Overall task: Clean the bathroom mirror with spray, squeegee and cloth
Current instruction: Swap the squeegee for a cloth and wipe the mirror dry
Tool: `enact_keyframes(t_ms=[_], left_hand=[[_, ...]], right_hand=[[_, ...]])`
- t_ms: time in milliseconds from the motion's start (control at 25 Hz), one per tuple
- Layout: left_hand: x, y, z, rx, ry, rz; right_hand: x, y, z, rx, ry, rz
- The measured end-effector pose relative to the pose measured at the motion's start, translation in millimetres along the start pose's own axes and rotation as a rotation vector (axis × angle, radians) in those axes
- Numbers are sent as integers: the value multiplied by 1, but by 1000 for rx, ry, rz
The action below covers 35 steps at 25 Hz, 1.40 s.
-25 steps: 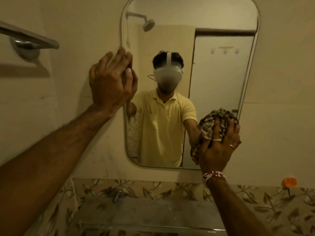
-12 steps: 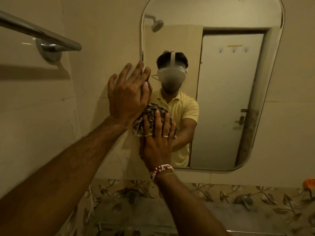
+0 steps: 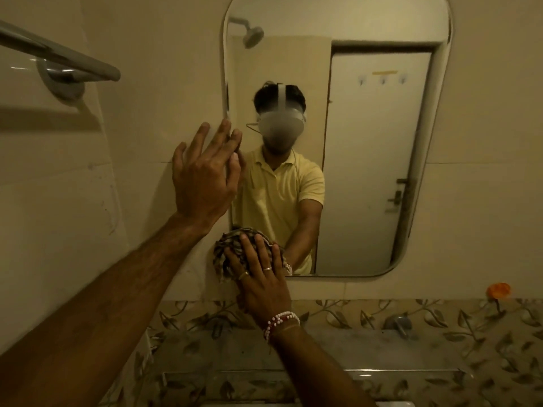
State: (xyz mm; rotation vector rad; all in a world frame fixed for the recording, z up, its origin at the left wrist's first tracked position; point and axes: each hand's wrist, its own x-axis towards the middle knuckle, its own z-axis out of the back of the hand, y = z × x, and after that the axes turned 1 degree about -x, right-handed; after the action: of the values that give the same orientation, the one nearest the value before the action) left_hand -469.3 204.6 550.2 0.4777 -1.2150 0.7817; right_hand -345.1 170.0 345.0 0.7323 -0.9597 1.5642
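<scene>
At the far left, a metal towel bar (image 3: 58, 64) juts out from the tiled wall (image 3: 58, 201). Next comes the left hand (image 3: 202, 177), raised flat with its fingers (image 3: 199, 139) spread apart; the fingertips reach the left edge of the mirror (image 3: 367, 142), and the hand holds nothing. Whether the palm touches the wall cannot be told.

Just below and to the right, the right hand (image 3: 261, 280) presses a bunched checked cloth (image 3: 232, 251) against the lower left corner of the mirror, where glass meets wall. Its fingers lie spread over the cloth, pushing it flat rather than pinching it. Two rings show on these fingers, and a red and white bead bracelet (image 3: 282, 320) circles the wrist.

The mirror is tall with rounded corners and reflects a person in a yellow shirt, a shower head and a white door. Under it runs a band of leaf-patterned tiles (image 3: 440, 324) with a tap (image 3: 399, 324) above the sink. At the far right an orange flower (image 3: 498, 290) marks the tile border.
</scene>
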Motion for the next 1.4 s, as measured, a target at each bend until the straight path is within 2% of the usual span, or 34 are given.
enact_keyframes(t_ms=[160,240,360,440,640,760,920,1000,1240,1400], left_hand=[[-3,-2,-5,-6,-56,6],[-4,-6,-9,-40,-83,40],[-5,-10,-14,-72,-116,85],[-6,-11,-18,-73,-122,98],[-7,-9,-22,-67,-118,108],[-7,-9,-19,-65,-105,97],[-4,-10,-14,-72,-85,90],[-6,-11,-11,-81,-76,91],[-4,-7,5,-130,40,89],[-19,5,9,-119,60,24]], right_hand=[[-14,-71,29,42,-51,-70],[-27,-128,50,26,-101,-196],[-48,-208,82,71,-192,-504],[-55,-234,90,98,-205,-578],[-71,-211,69,159,-231,-636],[-100,-185,47,139,-167,-632],[-96,-159,34,118,-174,-744],[-89,-145,31,83,-159,-659],[-38,-43,-3,-41,9,84],[-14,-42,0,-110,-5,257]])
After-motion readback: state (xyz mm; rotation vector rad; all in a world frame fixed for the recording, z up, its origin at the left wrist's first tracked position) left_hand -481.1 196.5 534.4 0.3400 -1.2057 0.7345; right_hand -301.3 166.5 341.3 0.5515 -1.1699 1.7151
